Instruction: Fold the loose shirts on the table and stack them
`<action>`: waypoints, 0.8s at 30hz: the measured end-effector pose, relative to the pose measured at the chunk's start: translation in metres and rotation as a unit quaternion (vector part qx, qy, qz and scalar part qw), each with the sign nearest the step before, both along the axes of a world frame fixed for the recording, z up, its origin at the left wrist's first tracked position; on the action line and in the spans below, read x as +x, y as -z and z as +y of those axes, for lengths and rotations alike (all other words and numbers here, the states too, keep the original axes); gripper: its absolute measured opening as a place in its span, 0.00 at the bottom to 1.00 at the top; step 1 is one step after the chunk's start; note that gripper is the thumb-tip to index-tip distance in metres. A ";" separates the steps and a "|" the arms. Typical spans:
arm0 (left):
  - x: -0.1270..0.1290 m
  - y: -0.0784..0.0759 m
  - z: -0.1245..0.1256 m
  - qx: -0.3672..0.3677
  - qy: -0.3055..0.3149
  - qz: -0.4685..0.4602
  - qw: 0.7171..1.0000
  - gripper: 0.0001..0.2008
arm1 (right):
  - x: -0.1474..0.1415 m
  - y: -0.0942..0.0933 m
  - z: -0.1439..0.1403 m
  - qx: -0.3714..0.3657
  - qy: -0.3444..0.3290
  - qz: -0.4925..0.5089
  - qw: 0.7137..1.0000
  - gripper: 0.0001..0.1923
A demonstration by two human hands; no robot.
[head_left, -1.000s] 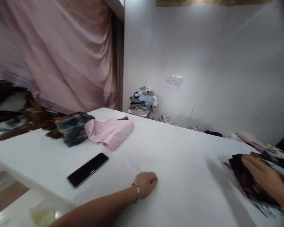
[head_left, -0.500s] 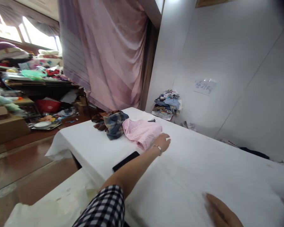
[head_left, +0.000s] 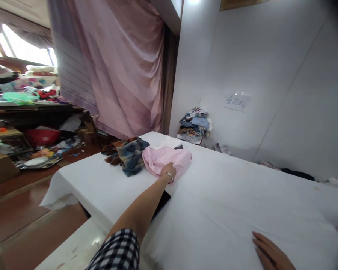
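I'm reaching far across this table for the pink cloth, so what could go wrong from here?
1. Your left forearm passes right over the black phone near the table edge; pulling back could nudge it off.
2. The pink cloth touches the plaid cloth, so dragging it may pull that along.
3. With the left hand stretched far, your weight seems to rest on the right hand, which could slip on the white table cover.

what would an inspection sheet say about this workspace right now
surface: white-covered table, mostly bare in the middle
job's things: pink dotted cloth at the far end, left hand on it
clutter: plaid cloth beside the pink one; black phone partly under the forearm
grips: left hand reaches, grip unclear; right hand flat, open on the table
cables: nothing seen
surroundings: pink curtain, pile of fabric scraps by the wall, crowded shelves
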State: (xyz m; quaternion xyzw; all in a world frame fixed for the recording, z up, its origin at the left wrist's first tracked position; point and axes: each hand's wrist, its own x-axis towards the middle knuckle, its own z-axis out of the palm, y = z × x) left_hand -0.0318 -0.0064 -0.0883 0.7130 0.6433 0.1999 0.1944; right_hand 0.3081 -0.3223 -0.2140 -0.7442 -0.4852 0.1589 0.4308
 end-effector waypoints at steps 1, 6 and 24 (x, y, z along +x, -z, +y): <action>0.003 -0.007 0.001 0.009 0.005 -0.008 1.000 0.23 | -0.001 -0.001 0.000 0.003 0.001 -0.003 1.000 0.13; 0.048 -0.054 -0.016 0.092 0.084 -0.056 0.991 0.20 | -0.004 -0.004 0.000 0.024 -0.001 0.010 1.000 0.11; 0.168 0.010 -0.181 0.031 0.367 -0.040 0.929 0.24 | 0.016 -0.066 -0.022 0.209 0.028 0.507 0.836 0.24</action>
